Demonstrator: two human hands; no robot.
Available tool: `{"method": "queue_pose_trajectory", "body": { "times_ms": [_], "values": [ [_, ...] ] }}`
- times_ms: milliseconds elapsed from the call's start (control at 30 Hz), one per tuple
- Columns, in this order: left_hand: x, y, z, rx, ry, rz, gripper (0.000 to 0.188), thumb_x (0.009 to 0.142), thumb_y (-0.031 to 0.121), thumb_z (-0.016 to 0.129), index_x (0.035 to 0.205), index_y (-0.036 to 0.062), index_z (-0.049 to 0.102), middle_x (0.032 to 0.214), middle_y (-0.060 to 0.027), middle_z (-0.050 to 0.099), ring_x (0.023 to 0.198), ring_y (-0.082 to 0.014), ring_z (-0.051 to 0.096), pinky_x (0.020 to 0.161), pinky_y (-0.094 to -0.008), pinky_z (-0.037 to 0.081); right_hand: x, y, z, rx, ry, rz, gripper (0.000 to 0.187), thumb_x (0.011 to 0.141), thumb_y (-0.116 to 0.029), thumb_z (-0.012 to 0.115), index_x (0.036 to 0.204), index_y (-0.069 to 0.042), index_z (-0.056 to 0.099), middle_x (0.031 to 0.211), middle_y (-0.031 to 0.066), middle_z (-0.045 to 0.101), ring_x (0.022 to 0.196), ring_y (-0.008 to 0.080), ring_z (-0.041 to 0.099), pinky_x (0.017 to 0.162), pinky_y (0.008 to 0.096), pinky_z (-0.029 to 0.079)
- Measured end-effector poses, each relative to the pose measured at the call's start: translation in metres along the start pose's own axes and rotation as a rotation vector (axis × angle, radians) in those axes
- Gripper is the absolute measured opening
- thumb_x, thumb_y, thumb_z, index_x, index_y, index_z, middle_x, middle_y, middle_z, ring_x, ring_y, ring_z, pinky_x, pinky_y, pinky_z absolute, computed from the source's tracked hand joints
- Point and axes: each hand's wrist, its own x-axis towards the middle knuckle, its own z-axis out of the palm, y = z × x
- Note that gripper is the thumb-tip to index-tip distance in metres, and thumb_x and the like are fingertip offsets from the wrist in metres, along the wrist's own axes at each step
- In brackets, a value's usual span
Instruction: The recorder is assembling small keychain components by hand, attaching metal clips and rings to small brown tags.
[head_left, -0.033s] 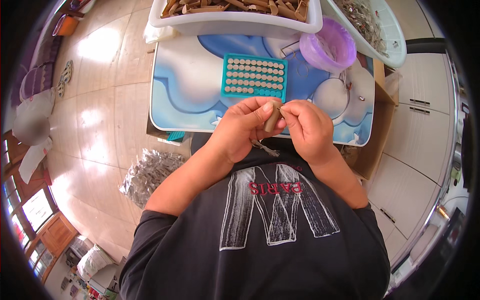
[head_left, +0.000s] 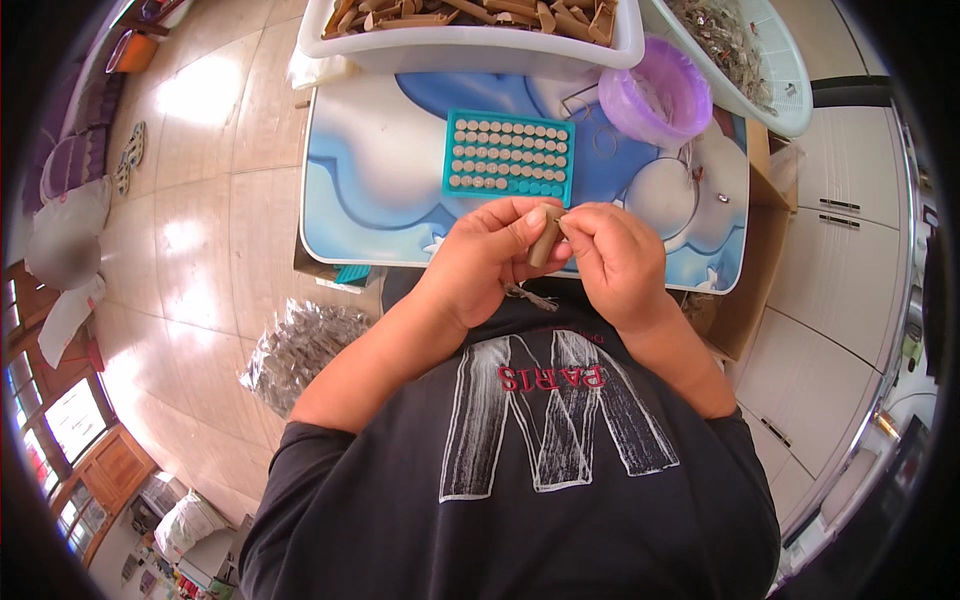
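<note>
My left hand (head_left: 490, 250) is closed around a small brown cylinder (head_left: 545, 242), thumb on its upper end. My right hand (head_left: 618, 258) pinches at the cylinder's upper right side; what lies between its fingertips is too small to make out. Just below my left hand is a bundle of grey strands (head_left: 530, 297). Beyond my hands, on the table, lies a teal tray (head_left: 449, 150) with rows of round tan pieces (head_left: 508, 145). The right part of its nearest row shows bare teal spots.
A white bin (head_left: 480, 46) of brown pieces stands at the table's (head_left: 385, 205) far edge. Right of it are a purple basket (head_left: 655, 90) and a pale basket (head_left: 790, 75) with small metallic bits. A cardboard box (head_left: 765, 240) adjoins the right side; a silvery bag (head_left: 300, 350) lies left.
</note>
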Motion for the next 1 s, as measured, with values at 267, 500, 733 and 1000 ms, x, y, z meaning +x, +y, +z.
{"method": "queue_pose_trajectory", "body": {
  "times_ms": [267, 500, 733, 1000],
  "values": [
    [0.0, 0.0, 0.0, 0.108, 0.022, -0.007, 0.031, 0.095, 0.02, 0.048, 0.117, -0.0026, 0.05, 0.098, -0.0078, 0.06, 0.083, -0.0154, 0.062, 0.078, -0.0287, 0.052, -0.004, 0.007, -0.004, 0.216, -0.061, 0.223, 0.014, 0.077, -0.001, 0.065, 0.089, -0.001, 0.058, 0.075, 0.0088, 0.061, 0.064, 0.0204, 0.06, 0.059, 0.0276, 0.049],
    [-0.005, 0.01, 0.011, 0.378, -0.141, 0.063, 0.035, 0.096, 0.022, 0.047, 0.12, -0.0019, 0.041, 0.092, -0.0083, 0.06, 0.072, -0.013, 0.059, 0.067, -0.0252, 0.049, -0.01, 0.022, -0.016, 0.791, -0.256, 0.489, 0.03, 0.078, -0.008, 0.07, 0.103, 0.001, 0.056, 0.079, 0.0035, 0.061, 0.072, 0.0093, 0.06, 0.065, 0.0217, 0.047],
    [0.013, 0.018, 0.015, 0.068, -0.289, -0.17, 0.029, 0.096, 0.026, 0.044, 0.11, -0.0001, 0.044, 0.082, -0.0104, 0.061, 0.059, -0.014, 0.059, 0.06, -0.0263, 0.051, -0.009, 0.015, -0.02, 1.157, -0.11, 0.467, 0.028, 0.085, -0.003, 0.062, 0.11, 0.002, 0.05, 0.092, 0.0074, 0.06, 0.078, 0.0097, 0.06, 0.067, 0.0227, 0.049],
    [0.016, 0.017, 0.03, 0.382, -0.216, -0.036, 0.029, 0.098, 0.029, 0.039, 0.104, 0.0006, 0.044, 0.084, -0.0112, 0.06, 0.058, -0.0143, 0.058, 0.061, -0.0275, 0.052, -0.012, 0.022, -0.033, 1.012, -0.064, 0.517, 0.028, 0.086, -0.003, 0.06, 0.111, 0.001, 0.048, 0.089, 0.006, 0.06, 0.074, 0.0094, 0.059, 0.064, 0.0208, 0.048]
  ]
}}
